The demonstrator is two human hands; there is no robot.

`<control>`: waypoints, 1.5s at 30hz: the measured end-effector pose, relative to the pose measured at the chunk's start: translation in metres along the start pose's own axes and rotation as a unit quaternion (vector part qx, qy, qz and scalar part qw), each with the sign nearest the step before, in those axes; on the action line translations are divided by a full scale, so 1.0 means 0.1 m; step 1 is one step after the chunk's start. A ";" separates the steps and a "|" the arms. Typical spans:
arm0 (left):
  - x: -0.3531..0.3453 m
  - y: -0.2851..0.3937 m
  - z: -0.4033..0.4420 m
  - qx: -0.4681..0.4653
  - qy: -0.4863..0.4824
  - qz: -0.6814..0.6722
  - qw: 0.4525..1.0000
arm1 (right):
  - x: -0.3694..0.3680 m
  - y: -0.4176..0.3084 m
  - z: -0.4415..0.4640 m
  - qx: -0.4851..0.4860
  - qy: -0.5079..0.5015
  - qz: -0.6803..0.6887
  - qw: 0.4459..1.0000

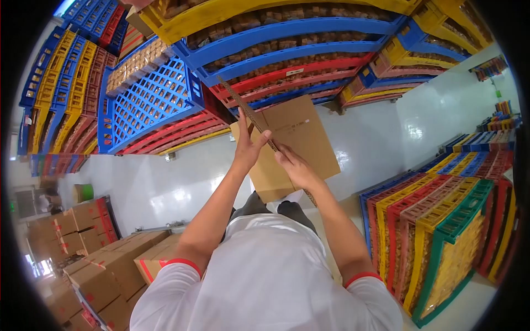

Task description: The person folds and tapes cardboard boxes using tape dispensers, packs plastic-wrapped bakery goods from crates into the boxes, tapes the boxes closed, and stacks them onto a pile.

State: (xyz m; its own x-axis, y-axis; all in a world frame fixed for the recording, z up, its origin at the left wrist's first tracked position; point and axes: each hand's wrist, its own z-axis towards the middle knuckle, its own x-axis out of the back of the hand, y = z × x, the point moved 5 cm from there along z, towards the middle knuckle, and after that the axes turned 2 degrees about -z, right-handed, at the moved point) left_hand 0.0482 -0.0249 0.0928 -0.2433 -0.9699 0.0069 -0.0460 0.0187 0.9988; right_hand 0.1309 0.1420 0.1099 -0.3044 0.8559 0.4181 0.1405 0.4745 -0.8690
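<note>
A flattened cardboard box (251, 115) is held nearly edge-on in front of my body, its corrugated edge slanting from upper left to lower right. My left hand (249, 144) grips it from the left, with fingers along that side and the thumb over the edge. From the right, my right hand (296, 166) holds the same box lower down; some of its fingers are hidden. Beyond and below both hands is a brown cardboard surface (312, 138) with small print. I cannot tell whether it is a separate carton.
Ahead rise stacked blue crates (298, 41), red and yellow ones among them, filled with small packed items. A blue lattice crate (152, 102) tops a stack at left. More crates (419, 220) stand at right. Taped cartons (118, 259) are at lower left, on the grey floor (143, 187).
</note>
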 end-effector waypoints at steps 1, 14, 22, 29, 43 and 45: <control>-0.02 0.04 -0.02 0.000 -0.001 0.006 1.000 | 0.01 0.00 0.06 0.022 -0.017 0.077 0.997; -0.10 -0.02 0.00 0.009 -0.022 -0.026 0.999 | -0.01 -0.16 0.17 -0.023 -0.010 0.060 0.998; -0.01 0.13 0.07 0.026 -0.064 -0.073 0.995 | -0.05 -0.15 0.36 -0.053 -0.036 0.279 0.958; 0.19 0.08 0.04 0.049 -0.076 -0.011 0.996 | 0.06 0.18 0.27 -0.126 0.130 -0.023 0.983; 0.12 -0.02 -0.08 0.032 -0.044 -0.052 0.997 | -0.25 -0.14 0.40 -0.039 -0.011 0.185 0.982; 0.17 -0.02 -0.07 0.015 -0.018 -0.032 0.999 | -0.21 -0.27 0.43 -0.006 0.000 0.233 0.972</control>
State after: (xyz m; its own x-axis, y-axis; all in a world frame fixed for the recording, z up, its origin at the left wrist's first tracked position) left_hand 0.0511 -0.0430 0.0912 -0.2740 -0.9599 -0.0594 -0.0912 -0.0356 0.9952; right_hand 0.0935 0.1020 0.1132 -0.2059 0.9784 -0.0204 0.2741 0.0377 -0.9610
